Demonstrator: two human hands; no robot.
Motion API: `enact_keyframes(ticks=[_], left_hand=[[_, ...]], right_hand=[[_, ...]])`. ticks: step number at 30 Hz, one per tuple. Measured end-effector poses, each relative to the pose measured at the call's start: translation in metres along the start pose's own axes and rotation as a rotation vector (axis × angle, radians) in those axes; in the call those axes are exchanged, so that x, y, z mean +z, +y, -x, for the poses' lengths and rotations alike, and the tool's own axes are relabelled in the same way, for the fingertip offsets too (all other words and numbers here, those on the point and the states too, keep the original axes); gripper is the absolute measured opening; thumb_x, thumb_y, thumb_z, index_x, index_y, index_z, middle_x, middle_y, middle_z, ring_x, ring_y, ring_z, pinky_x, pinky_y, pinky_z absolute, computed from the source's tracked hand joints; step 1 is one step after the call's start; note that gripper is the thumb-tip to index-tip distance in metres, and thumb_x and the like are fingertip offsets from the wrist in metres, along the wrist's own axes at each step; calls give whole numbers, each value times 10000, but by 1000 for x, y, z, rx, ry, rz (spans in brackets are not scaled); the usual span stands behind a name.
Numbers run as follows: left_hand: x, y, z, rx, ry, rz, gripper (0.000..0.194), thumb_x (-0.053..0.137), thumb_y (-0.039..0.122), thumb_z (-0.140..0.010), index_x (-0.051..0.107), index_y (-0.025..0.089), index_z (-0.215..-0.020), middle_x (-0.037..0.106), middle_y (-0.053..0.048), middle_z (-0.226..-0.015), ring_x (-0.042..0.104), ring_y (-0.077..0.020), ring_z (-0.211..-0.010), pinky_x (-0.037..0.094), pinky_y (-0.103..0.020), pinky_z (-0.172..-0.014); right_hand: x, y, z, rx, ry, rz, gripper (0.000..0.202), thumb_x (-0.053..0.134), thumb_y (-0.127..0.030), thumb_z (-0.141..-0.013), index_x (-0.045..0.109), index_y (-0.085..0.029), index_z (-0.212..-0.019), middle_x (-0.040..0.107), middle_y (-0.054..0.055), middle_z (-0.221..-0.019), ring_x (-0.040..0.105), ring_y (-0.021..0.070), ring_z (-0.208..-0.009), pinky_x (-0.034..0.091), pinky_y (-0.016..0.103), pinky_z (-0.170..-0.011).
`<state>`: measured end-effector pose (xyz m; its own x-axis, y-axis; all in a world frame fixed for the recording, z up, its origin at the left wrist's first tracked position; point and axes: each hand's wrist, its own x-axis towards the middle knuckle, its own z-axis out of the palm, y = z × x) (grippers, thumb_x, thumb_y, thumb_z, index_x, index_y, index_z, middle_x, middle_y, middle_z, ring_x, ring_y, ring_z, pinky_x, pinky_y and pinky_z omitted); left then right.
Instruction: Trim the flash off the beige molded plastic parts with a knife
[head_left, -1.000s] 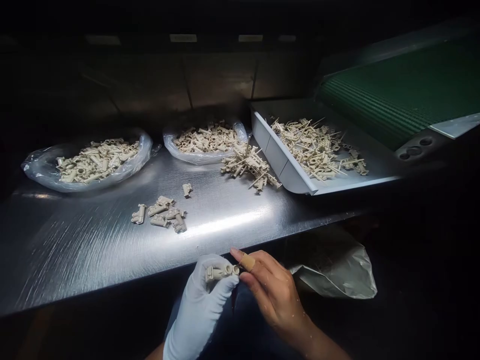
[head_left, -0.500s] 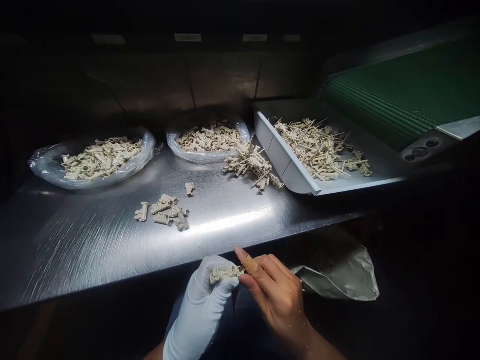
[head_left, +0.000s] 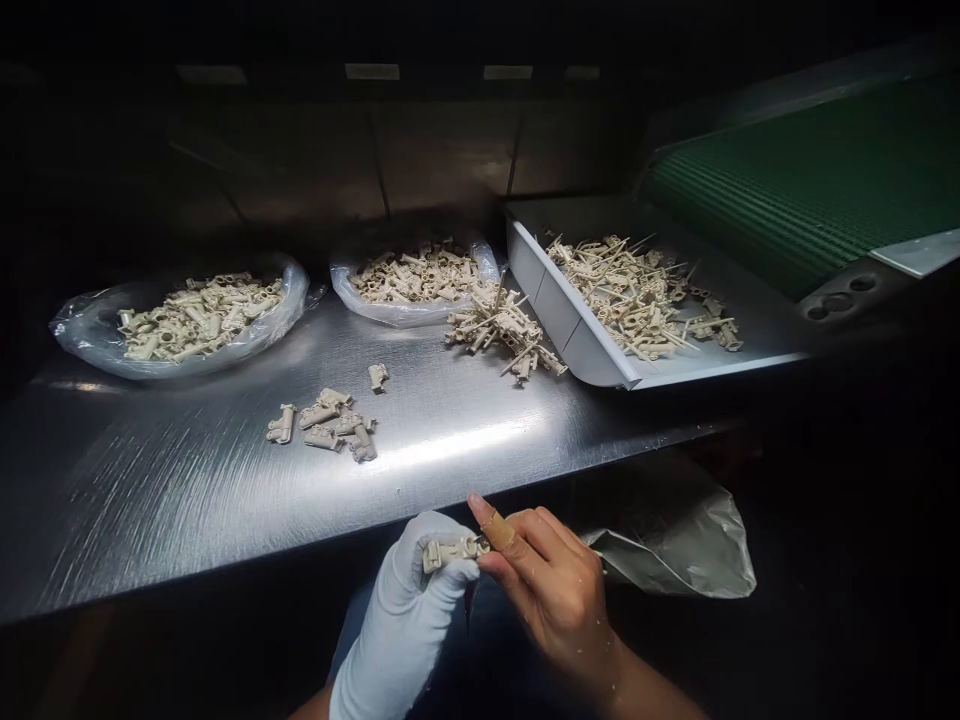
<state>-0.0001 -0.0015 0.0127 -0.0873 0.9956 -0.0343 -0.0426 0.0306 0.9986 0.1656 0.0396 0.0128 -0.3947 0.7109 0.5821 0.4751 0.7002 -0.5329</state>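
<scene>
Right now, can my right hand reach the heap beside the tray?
Probably yes: metal tabletop lies open before the heap, though your right hand is at the piece in the gloved left hand.

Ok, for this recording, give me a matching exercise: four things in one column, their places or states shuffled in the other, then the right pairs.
1. Small cream plastic part
2. Wide green conveyor belt
3. Pale grey shallow tray
4. Crumpled grey plastic bag

A. Holding a heap of cream pieces
B. Below the shiny metal table's front edge, right of the bare right hand
C. Gripped in the white-gloved left hand
D. In the picture's upper right

Pairs: 1-C, 2-D, 3-A, 4-B
</scene>
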Motion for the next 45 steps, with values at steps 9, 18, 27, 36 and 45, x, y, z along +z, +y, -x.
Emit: enact_keyframes(ticks=[9,18,27,36,45], left_hand=[[-2,-7,-1,-46,-44,-36,260,632,415,-1011,670,217,-847,642,4,-812,581,-167,-732,512,-273,-743],[-4,-4,-3,-155,-125,30,291,632,398,-1013,592,211,-794,539,35,-766,491,-147,-705,474,-257,-712],[-2,-5,-5,-185,-78,105,174,723,383,-964,716,225,-892,630,14,-852,586,-163,-795,504,-264,-797],[-8,0,-3,-38,-28,-62,173,600,337,-1041,751,258,-1014,731,-14,-930,671,-185,-856,539,-272,-855],[-17,11,-7,212,-137,-393,216,583,351,-1028,746,260,-921,698,-28,-843,652,-214,-761,550,-292,-741]], right_hand=[[-3,2,2,-10,-38,-62,362,506,-255,-1107,617,-194,-1446,634,9,-730,575,151,-642,463,283,-575],[-1,2,-1,-26,-32,-31,328,509,-277,-1104,687,-174,-1359,664,25,-743,568,160,-645,450,290,-564],[-1,5,-4,479,-47,-559,424,532,-547,-1050,686,-197,-868,658,8,-733,589,129,-610,467,225,-528],[-12,8,-7,322,-223,-372,293,405,-293,-1126,621,-219,-1311,724,59,-1038,696,168,-923,550,281,-821],[-56,-14,-50,-242,-199,388,245,528,-250,-1093,746,-145,-1128,645,2,-703,512,164,-627,299,364,-593]])
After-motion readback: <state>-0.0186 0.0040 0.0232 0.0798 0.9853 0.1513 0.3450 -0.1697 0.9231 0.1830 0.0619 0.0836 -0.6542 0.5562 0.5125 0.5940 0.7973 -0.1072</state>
